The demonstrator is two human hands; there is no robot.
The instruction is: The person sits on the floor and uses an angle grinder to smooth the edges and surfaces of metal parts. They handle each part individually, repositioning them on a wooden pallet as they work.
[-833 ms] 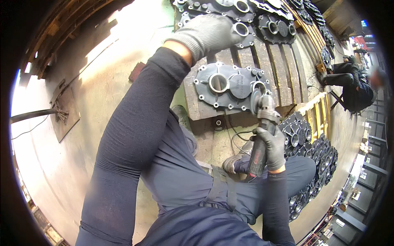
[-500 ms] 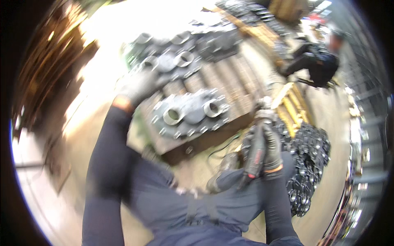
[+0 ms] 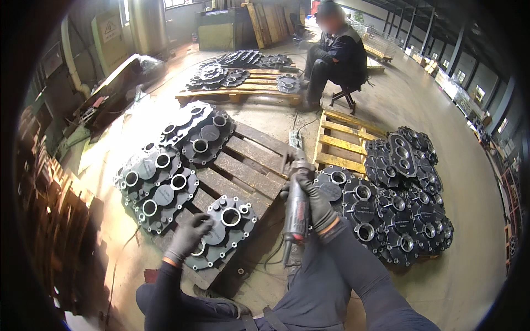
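Observation:
A dark grey metal cover casting (image 3: 226,219) with two round bored openings and bolt holes along its rim lies flat on the near end of a worn wooden pallet (image 3: 251,157). Over its left part is my gloved left hand (image 3: 190,238), fingers loosely bent and holding nothing; whether they touch the casting is unclear. My gloved right hand (image 3: 316,201) is wrapped around a grey-and-black handheld power grinder (image 3: 297,207), held upright in view to the right of the casting. Its front end points away from me, beside the pallet's right edge.
More castings (image 3: 165,193) cover the pallet's left side. Stacked castings (image 3: 395,209) stand to the right, by a yellow pallet (image 3: 345,140). Ahead, a person (image 3: 337,58) sits on a stool near another pallet (image 3: 251,88) with castings. Wooden boards (image 3: 55,220) stand at left.
My view has tilted up and turned, and is now sharp. My left hand has moved from beside the farther castings to the nearest one. The grinder has shifted toward the middle, still in my right hand.

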